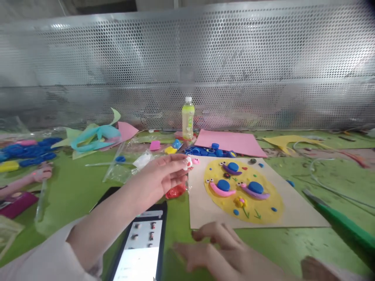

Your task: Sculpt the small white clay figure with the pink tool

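A tan card (295, 210) lies on the green table with a yellow clay oval (263, 208) on it. The oval bears three clay snails (224, 187) with blue bottle caps as shells. My left hand (161, 175) reaches over to the card's far left corner, its fingertips pinched on a small white piece (189, 162). A pink bit (196, 160) lies just beyond it. My right hand (216, 249) is blurred at the card's near edge, with fingers stretched out flat and nothing in them. A lit phone (143, 246) lies under my left forearm.
A red clay lump (175, 191) sits left of the card. Behind it are loose blue caps (205, 150), a pink sheet (231, 142) and a drink bottle (188, 117). A green tool (342, 220) lies at the right. Another person's hand (41, 173) rests far left. A perforated metal panel closes the back.
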Demonstrator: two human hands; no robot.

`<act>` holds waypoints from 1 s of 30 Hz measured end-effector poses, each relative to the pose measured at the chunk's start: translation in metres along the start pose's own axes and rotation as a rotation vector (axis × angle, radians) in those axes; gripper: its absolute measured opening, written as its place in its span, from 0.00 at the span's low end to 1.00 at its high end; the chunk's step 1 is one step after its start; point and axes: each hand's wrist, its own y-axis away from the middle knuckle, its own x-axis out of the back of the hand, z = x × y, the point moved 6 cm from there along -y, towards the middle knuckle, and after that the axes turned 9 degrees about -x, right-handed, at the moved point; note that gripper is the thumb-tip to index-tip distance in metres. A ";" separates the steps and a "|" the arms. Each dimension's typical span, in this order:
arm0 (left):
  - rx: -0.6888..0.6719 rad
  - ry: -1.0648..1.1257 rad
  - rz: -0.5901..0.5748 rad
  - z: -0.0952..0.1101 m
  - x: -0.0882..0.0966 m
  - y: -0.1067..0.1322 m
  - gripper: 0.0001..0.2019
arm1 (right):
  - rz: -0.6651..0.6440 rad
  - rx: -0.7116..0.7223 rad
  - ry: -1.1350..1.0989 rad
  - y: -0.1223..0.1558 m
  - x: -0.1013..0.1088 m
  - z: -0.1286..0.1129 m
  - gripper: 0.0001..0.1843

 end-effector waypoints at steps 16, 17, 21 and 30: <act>0.082 -0.088 -0.082 -0.023 0.006 0.006 0.07 | 0.134 0.200 0.233 -0.031 -0.034 -0.022 0.17; 0.080 -0.098 -0.086 -0.024 0.007 0.006 0.07 | 0.137 0.217 0.252 -0.034 -0.031 -0.025 0.17; 0.081 -0.136 -0.109 -0.029 0.007 0.008 0.08 | 0.147 0.163 0.277 -0.036 -0.006 -0.029 0.19; 0.123 -0.143 -0.167 -0.038 0.002 0.010 0.09 | 0.116 0.001 0.558 0.033 0.016 0.013 0.18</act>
